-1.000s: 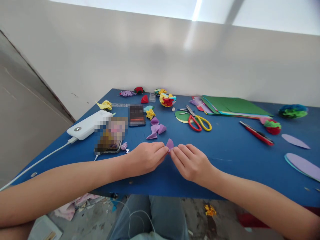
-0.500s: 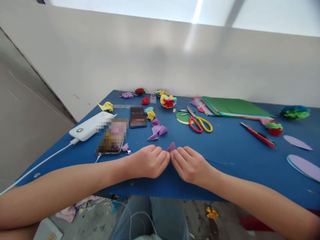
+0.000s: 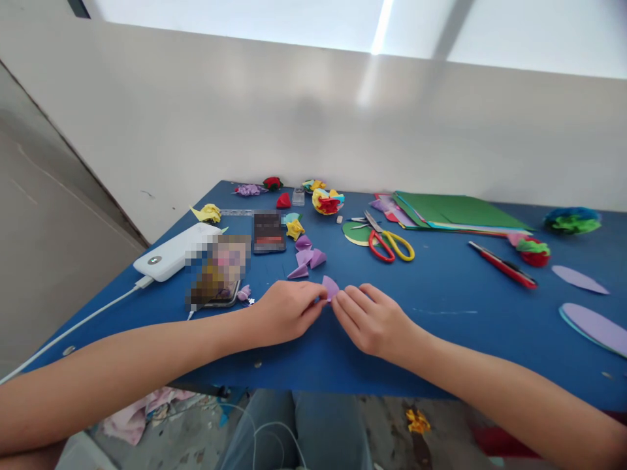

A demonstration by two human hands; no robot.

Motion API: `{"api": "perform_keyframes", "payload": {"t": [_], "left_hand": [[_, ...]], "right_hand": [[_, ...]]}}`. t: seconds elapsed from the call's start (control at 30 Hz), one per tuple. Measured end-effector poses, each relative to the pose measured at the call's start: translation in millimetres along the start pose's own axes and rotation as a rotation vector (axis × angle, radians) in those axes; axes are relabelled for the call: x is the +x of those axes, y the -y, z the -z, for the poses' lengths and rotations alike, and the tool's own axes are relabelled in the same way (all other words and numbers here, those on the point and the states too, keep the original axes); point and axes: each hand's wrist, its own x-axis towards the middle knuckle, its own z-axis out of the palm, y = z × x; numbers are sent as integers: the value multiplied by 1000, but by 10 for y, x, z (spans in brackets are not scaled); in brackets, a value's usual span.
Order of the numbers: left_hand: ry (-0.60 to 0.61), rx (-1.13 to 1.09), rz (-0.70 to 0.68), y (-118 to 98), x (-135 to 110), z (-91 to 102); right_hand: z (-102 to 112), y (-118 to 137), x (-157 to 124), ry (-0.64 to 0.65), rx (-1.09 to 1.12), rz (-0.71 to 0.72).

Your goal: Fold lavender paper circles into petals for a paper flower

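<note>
Between my two hands a small piece of folded purple paper [image 3: 330,287] stands up, fan-shaped at its top. My left hand [image 3: 292,312] pinches its left side between thumb and fingertips. My right hand [image 3: 365,320] is closed on its lower right corner, the fingers bunched together and the thumb hidden. Just beyond my left hand lie several folded purple paper petals [image 3: 306,256] in a loose cluster. A yellow paper star [image 3: 294,228] sits behind them.
Scissors [image 3: 390,245] with red and yellow handles lie ahead, partly over a green paper circle [image 3: 353,233]. A stack of coloured paper [image 3: 455,209], a red cutter [image 3: 504,266] and purple paper ovals [image 3: 600,324] are rightward. Leftward are a phone [image 3: 223,274] and a white power bank [image 3: 176,251].
My left hand's fingers have loosened from a tight fist into a pinch, and more of the purple paper shows. The whole view has shifted slightly.
</note>
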Motion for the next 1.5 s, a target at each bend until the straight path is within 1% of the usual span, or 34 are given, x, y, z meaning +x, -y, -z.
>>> {"api": "perform_keyframes", "payload": {"t": [0.07, 0.13, 0.17, 0.27, 0.33, 0.53, 0.73, 0.87, 1.1, 1.33, 1.43, 1.5], "left_hand": [[-2, -32, 39, -10, 1, 3], [-29, -1, 6, -8, -2, 8], [-48, 51, -41, -4, -5, 11], [-87, 301, -263, 10, -16, 30], [-100, 448, -384, 5, -16, 51], [-149, 645, -522, -66, 8, 93], [-94, 814, -623, -86, -19, 103], [-78, 798, -581, -62, -5, 111], [-123, 749, -457, -44, 37, 53], [-147, 714, -444, -31, 28, 29], [-135, 630, -404, -16, 22, 20], [-98, 502, -330, -17, 21, 32]], "right_hand": [[7, 9, -2, -11, -2, 7], [9, 16, -8, -14, -2, 8], [7, 19, -12, -14, -1, 7], [-6, 24, -19, -18, 4, 5], [-14, 28, -18, -11, 6, 6], [-19, 30, -12, 0, 17, -15], [-38, -13, -11, -13, 83, -32], [-58, -40, -10, -25, 72, -51], [-65, -19, -14, 47, 43, -102], [-47, -33, -24, 81, 65, -111], [-53, -55, -37, 78, 65, -106], [-59, -68, -49, 72, 63, -109]]}}
